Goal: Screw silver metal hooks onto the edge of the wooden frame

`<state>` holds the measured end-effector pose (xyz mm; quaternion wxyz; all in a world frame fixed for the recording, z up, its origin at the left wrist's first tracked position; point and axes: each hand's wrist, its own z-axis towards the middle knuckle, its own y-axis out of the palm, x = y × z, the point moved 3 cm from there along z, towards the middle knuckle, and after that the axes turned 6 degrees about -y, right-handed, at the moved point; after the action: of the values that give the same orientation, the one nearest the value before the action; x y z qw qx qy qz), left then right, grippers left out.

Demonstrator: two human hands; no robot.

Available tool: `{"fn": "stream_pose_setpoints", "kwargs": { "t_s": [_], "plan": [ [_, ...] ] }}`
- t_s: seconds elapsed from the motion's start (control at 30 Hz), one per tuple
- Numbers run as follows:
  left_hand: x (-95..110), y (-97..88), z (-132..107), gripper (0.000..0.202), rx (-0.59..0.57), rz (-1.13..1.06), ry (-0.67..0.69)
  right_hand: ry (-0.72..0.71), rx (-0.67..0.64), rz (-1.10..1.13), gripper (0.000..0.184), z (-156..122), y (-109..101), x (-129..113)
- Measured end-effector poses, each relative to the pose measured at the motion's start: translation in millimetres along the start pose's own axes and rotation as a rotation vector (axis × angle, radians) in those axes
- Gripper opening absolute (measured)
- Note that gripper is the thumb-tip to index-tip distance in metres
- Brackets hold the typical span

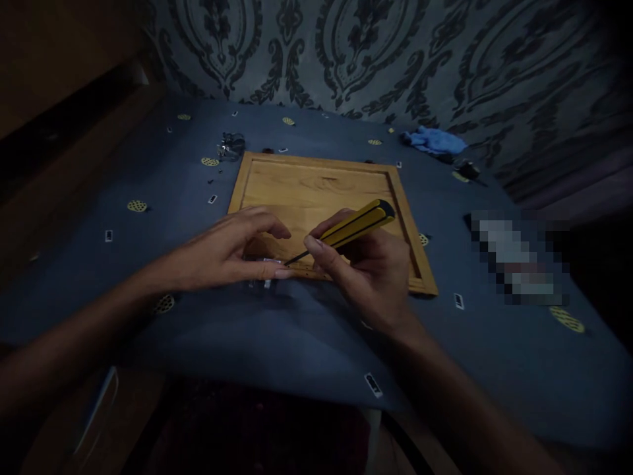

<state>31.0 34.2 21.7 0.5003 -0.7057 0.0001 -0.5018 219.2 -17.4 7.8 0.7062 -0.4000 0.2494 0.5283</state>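
Note:
My right hand (368, 274) is closed round a screwdriver (359, 224) with a yellow and black handle, and its thin dark shaft points left and down. The tip meets a small pale metallic object (267, 264), too small and dim to name, which my left hand (237, 247) pinches between thumb and fingers. Both hands hover over the near edge of a wooden tray (321, 178) with a raised rim. The tray lies on a table under a dark blue cloth (297, 343).
A small bundle of metal parts (231, 146) lies beyond the tray's far left corner. A crumpled blue cloth (432, 140) and a small dark object (468, 170) sit at the far right. A blurred-out object (519, 254) lies to the right. Patterned wall behind.

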Motion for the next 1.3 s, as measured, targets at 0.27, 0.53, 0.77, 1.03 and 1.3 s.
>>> {"fn": "stream_pose_setpoints", "kwargs": {
  "t_s": [0.27,0.53,0.77,1.03,1.3],
  "plan": [
    [38.6,-0.2,6.7,0.026,0.301,-0.13,0.233,-0.289,-0.026,-0.155,0.006,1.7,7.1,-2.6],
    [48.1,3.8,4.3,0.008,0.417,-0.116,0.255,-0.245,-0.01,-0.113,0.013,-3.5,7.7,-1.8],
    [39.6,-10.5,-5.7,0.014,0.749,-0.088,0.332,-0.298,-0.235,-0.221,0.02,-35.8,0.5,18.2],
    [26.7,-6.9,-2.6,0.015,0.805,-0.193,0.304,-0.399,-0.569,-0.497,0.042,-50.2,9.2,23.7],
    [27.0,-8.4,-4.5,0.025,0.757,-0.169,0.341,-0.376,-0.631,-0.54,0.041,-51.8,14.3,24.3]
  ]
}}
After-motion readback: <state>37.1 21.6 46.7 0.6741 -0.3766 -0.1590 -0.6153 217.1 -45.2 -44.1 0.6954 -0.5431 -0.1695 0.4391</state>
